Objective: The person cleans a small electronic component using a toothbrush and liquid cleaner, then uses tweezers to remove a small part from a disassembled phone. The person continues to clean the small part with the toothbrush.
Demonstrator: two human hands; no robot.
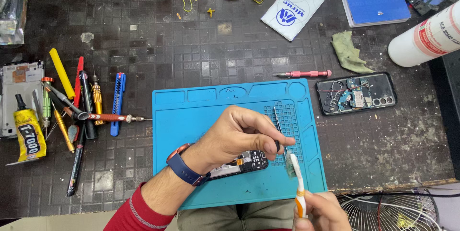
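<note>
Left hand pins the phone and grips tweezers; right hand grips a brush, seemingly mid-cleaning, needing light strokes.

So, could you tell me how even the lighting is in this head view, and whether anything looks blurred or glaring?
Head view: light is soft and even, shadows faint; the blue mat and tools are sharp; the right hand and brush at the bottom edge look slightly soft; the white bottle is bright, without harsh glare.
</note>
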